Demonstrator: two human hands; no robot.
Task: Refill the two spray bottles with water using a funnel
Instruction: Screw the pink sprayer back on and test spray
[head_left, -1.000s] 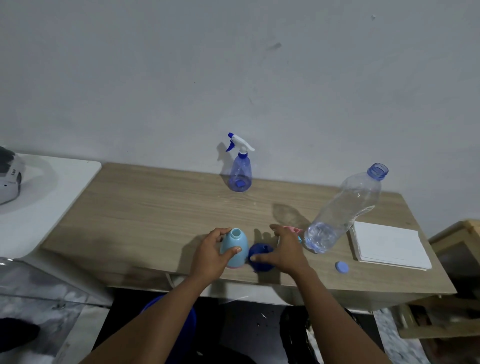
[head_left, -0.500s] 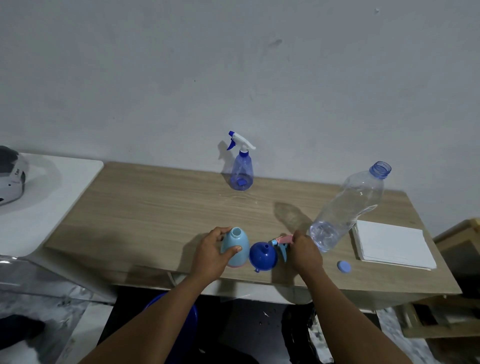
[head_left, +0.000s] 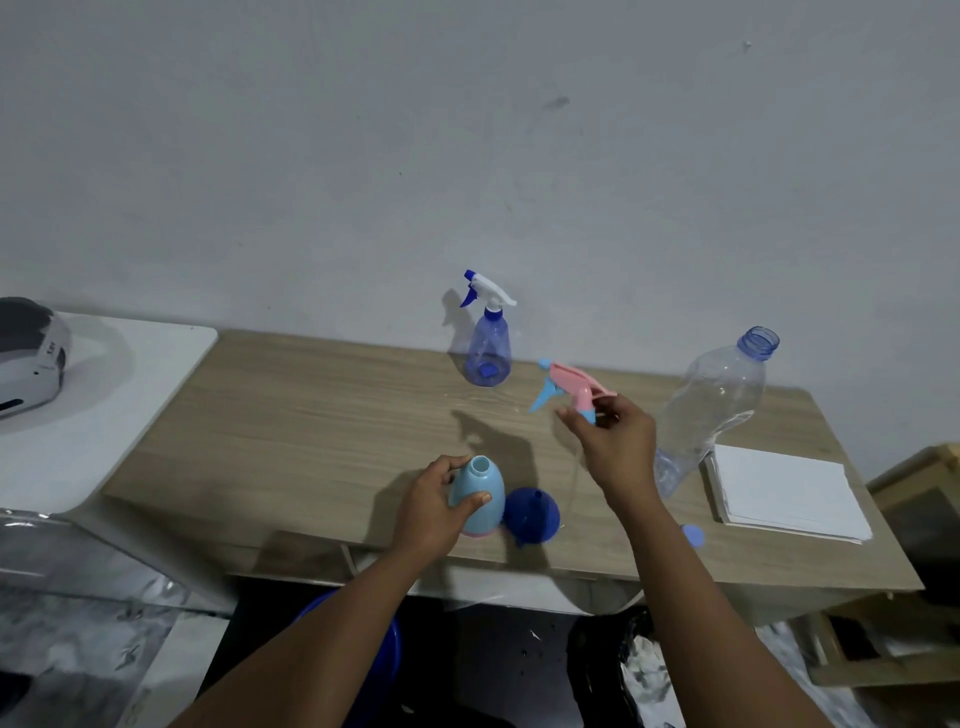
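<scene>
Low in the centre of the frame, the left hand (head_left: 434, 512) is wrapped around the light blue spray bottle (head_left: 477, 493), which stands upright on the wooden table (head_left: 311, 415) with its neck open. It looks like thin, light plastic, probably empty and easy to tip, so holding it round the belly, as now, suits it. Touching its right side, the dark blue funnel (head_left: 531, 516) lies on the table: rigid, light, best taken by the rim.

Right of centre, the right hand (head_left: 613, 441) pinches the pink and blue trigger head (head_left: 569, 389) by its collar and holds it above the table; a thin dip tube seems to hang below, though it is faint. Such a tube would bend easily.

At the right, the uncapped clear water bottle (head_left: 719, 405) leans, low in water and likely crushable, so grip its middle. Its blue cap (head_left: 693, 535) lies near the front edge. The second spray bottle (head_left: 488, 343), translucent blue, stands capped at the back, near the wall.
</scene>
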